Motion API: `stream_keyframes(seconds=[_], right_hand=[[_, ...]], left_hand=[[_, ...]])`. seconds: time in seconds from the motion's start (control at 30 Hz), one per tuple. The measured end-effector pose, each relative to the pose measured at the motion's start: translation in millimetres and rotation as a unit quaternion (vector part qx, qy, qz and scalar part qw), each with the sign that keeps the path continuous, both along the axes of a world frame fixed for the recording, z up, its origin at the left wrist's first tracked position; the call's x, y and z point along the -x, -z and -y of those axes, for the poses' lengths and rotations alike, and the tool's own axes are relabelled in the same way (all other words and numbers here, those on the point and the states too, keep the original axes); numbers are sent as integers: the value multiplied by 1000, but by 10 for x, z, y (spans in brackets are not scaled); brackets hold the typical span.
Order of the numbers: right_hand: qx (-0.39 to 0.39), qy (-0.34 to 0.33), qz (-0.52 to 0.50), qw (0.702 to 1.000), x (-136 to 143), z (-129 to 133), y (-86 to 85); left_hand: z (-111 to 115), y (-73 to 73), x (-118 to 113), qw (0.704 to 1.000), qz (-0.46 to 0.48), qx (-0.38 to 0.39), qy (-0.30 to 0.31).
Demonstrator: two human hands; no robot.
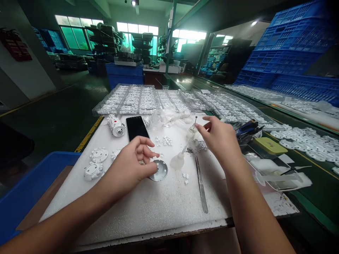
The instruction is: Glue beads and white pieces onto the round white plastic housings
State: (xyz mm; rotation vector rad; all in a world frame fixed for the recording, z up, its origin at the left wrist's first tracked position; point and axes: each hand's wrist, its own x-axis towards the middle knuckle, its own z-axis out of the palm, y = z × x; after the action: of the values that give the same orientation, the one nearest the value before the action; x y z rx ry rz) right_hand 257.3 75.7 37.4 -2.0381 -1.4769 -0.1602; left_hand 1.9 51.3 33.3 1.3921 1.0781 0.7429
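Observation:
My left hand (137,158) has its thumb and fingers closed at the left edge of a round grey-white disc (161,170). Its lower fingers curl inward. At the right, my right hand (215,132) reaches to a thin rod with a dark tip (196,120), which stands in a small clear bottle (192,130); whether the fingertips touch it is hard to tell. A translucent squeeze bulb (177,161) lies between the hands. Metal tweezers (201,187) rest below my right hand. Small white pieces (167,140) and tiny dark metal bits (190,150) are scattered nearby.
A black phone (137,127) and a white cylindrical model (116,126) lie at the back left, with round white parts (93,170) nearer. Trays of white parts (132,98) line the back. A yellow-green box (270,145) sits right; a blue bin (63,158) stands left.

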Motion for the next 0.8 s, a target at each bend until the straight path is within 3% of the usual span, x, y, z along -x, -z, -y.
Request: stream_keyframes(seconds=[0.1,0.17,0.27,0.4,0.57,0.67,0.8], right_hand=[[-90,-16,-13,996,124,346,-17],[-204,-104,-45,972,247,610,33],[-209,-251,-98,940,434,942,200],[-135,-351,-124,918,589,1170,477],[-148,-380,-131,904,600,1242,663],[-155,-407,-133,890,569,1238,689],[-152,-411,-138,888,560,1235,710]], left_hand=[[18,-36,38,991,-47,-118,-49],[60,-66,41,977,-58,-187,-81],[149,-73,26,951,-52,-281,-119],[292,46,-1,944,-26,-327,-25],[508,207,-55,949,-11,-290,126],[569,213,-93,954,-3,-260,149],[492,182,-121,949,-4,-262,176]])
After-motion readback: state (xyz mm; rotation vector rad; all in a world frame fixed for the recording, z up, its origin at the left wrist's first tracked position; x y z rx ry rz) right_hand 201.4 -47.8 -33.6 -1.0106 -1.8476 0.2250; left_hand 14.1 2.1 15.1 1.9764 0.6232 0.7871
